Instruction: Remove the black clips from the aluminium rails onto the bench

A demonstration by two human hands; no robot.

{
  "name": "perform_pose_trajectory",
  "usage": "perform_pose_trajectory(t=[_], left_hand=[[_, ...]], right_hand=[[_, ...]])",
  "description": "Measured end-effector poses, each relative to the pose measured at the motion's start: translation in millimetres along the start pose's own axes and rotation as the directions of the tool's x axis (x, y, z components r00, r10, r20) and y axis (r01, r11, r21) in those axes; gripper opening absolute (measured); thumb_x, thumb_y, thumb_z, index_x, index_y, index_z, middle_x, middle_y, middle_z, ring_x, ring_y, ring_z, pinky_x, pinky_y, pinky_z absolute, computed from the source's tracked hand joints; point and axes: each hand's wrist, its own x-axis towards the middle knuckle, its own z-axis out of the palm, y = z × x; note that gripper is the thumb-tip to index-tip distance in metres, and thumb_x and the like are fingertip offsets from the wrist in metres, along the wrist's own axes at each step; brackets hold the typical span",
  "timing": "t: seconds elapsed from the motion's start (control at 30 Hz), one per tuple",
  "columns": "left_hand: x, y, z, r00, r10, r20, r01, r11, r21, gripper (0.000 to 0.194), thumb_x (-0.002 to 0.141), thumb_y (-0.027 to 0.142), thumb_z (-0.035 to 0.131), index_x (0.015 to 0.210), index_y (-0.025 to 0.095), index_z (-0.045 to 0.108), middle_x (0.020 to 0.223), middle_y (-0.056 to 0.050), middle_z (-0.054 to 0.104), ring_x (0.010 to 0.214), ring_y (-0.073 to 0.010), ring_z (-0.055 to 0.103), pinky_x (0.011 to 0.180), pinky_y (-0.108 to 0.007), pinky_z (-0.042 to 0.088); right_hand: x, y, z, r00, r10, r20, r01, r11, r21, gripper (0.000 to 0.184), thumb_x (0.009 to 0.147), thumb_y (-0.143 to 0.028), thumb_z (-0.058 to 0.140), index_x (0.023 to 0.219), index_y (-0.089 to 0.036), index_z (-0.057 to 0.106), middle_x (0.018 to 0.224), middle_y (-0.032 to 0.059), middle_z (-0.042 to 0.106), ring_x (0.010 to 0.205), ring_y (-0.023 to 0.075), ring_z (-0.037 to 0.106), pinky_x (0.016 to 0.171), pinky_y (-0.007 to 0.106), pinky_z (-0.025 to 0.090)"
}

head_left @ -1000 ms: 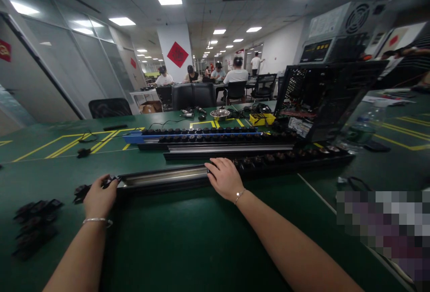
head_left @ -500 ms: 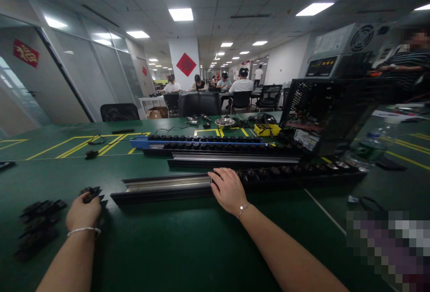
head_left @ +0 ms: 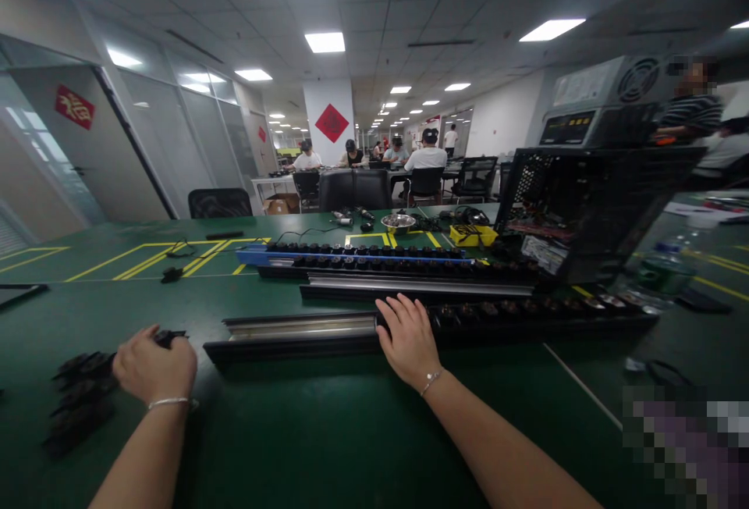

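My left hand (head_left: 155, 364) is closed around a small black part (head_left: 169, 338), mostly covered by the fingers, just left of the near rail's end. Beside that hand lies a pile of similar black parts (head_left: 82, 400), blurred. My right hand (head_left: 408, 341) rests across a long black rail (head_left: 263, 350) with a silver channel. Its thumb and fingers are on a black module (head_left: 381, 323) seated in the channel, partly hidden by the hand. Right of it, a row of black modules (head_left: 485, 312) fills the rail.
Behind lie another rail (head_left: 351, 290) and module rows with a blue strip (head_left: 251, 255). Farther back are a metal bowl (head_left: 399, 222) and yellow tray (head_left: 471, 236). An open computer case (head_left: 602, 212) and a bottle (head_left: 664, 275) stand right. Several people sit across the room.
My left hand has turned, its back now facing up more over the black part. My right hand stays at the same spot on the rail. The view has shifted slightly.
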Motion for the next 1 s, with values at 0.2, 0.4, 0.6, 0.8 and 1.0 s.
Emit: perform_pose_trajectory(t=[0.2, 0.4, 0.6, 0.8, 1.0], left_hand=[[-54, 68, 11.1, 0.868, 0.495, -0.045, -0.494, 0.85, -0.181, 0.038, 0.085, 0.03, 0.036, 0.116, 0.016, 0.052, 0.129, -0.014, 0.049, 0.132, -0.0236, 0.033, 0.11, -0.042, 0.026], [-127, 131, 31.6, 0.545, 0.832, 0.106, -0.722, 0.53, -0.445, 0.035, 0.086, 0.031, 0.044, 0.119, 0.022, 0.05, 0.132, -0.012, 0.05, 0.127, -0.0235, 0.041, 0.106, -0.044, 0.034], [-165, 186, 33.0, 0.535, 0.78, 0.325, -0.666, 0.626, -0.406, 0.044, 0.085, 0.042, 0.048, 0.122, 0.018, 0.049, 0.121, -0.01, 0.06, 0.121, -0.023, 0.047, 0.102, -0.041, 0.036], [-168, 203, 30.2, 0.618, 0.69, 0.376, -0.585, 0.724, -0.367, 0.035, 0.083, 0.044, 0.051, 0.108, 0.022, 0.059, 0.113, -0.007, 0.065, 0.117, -0.0216, 0.051, 0.1, -0.038, 0.034], [-162, 198, 29.7, 0.594, 0.666, 0.451, -0.56, 0.745, -0.363, 0.036, 0.085, 0.043, 0.048, 0.113, 0.021, 0.056, 0.118, -0.008, 0.063, 0.123, -0.022, 0.045, 0.105, -0.043, 0.026]], right_hand=[[2, 1, 0, 0.998, 0.063, -0.028, -0.063, 0.998, 0.004, 0.038, 0.083, -0.027, 0.046, 0.117, -0.012, 0.054, 0.116, 0.0113, 0.06, 0.124, 0.0257, 0.04, 0.11, 0.047, 0.018], [2, 3, -2, 0.998, 0.058, -0.026, -0.057, 0.998, 0.037, 0.03, 0.078, -0.021, 0.048, 0.104, -0.013, 0.061, 0.112, 0.0103, 0.062, 0.122, 0.0257, 0.042, 0.11, 0.044, 0.018], [1, 8, -3, 1.0, 0.014, -0.011, -0.013, 0.998, 0.068, 0.035, 0.077, -0.016, 0.044, 0.107, -0.018, 0.062, 0.109, 0.0058, 0.064, 0.121, 0.0227, 0.042, 0.111, 0.043, 0.014], [0, 20, -6, 0.986, 0.143, -0.086, -0.144, 0.99, -0.004, 0.041, 0.073, -0.015, 0.045, 0.111, -0.014, 0.059, 0.116, 0.0092, 0.061, 0.123, 0.0246, 0.041, 0.111, 0.044, 0.012], [0, 25, -4, 0.986, 0.154, -0.06, -0.154, 0.988, 0.003, 0.029, 0.074, -0.019, 0.048, 0.099, -0.016, 0.062, 0.101, 0.0077, 0.067, 0.112, 0.0243, 0.05, 0.109, 0.045, 0.012]])
